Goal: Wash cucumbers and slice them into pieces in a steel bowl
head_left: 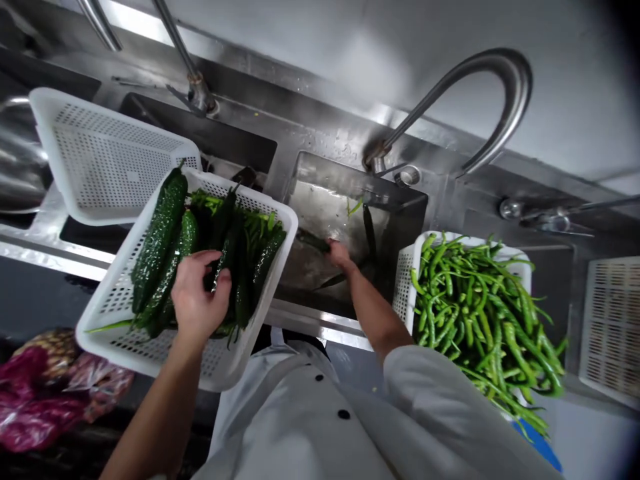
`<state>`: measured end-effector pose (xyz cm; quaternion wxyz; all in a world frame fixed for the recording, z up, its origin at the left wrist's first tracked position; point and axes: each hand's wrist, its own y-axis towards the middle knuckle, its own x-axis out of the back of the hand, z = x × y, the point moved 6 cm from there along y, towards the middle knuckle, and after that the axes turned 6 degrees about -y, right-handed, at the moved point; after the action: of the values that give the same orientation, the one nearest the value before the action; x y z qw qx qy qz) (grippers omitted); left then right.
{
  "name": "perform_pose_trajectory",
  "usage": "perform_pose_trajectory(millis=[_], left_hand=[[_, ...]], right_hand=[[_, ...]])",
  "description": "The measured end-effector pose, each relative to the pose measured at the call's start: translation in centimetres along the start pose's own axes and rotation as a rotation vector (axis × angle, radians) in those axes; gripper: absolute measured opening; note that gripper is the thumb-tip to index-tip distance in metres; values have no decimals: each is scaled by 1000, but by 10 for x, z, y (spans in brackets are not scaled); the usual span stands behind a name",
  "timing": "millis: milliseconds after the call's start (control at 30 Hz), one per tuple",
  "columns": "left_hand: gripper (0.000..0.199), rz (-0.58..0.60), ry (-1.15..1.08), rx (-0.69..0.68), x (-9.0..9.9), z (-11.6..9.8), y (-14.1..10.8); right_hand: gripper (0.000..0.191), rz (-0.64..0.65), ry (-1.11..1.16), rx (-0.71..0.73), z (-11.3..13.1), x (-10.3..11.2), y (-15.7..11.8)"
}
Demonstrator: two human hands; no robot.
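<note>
My left hand is over a white basket of dark green cucumbers, its fingers curved and apart over the cucumbers, gripping none. Some green peppers lie beneath and beside the cucumbers. In the water of the middle sink, my right hand is closed round the end of a cucumber that points left. Other long dark green vegetables and a small light green piece lie in the same sink, near that hand.
A heaped basket of green peppers stands right of the sink. Another white basket is at the left. Curved faucets rise behind the sinks. Bagged produce lies at lower left.
</note>
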<state>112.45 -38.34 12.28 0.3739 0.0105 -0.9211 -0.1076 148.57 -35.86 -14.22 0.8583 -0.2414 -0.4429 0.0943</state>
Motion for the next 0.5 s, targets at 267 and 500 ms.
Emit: perform_pose_trajectory(millis=[267,500], left_hand=[[33,437,-251,-34,-129,-60,23],[41,673,-164,72,-211,-93,16]], right_hand=[[46,-359,1116,246,37,114,-56],[50,-406,1492,287,76,186,-112]])
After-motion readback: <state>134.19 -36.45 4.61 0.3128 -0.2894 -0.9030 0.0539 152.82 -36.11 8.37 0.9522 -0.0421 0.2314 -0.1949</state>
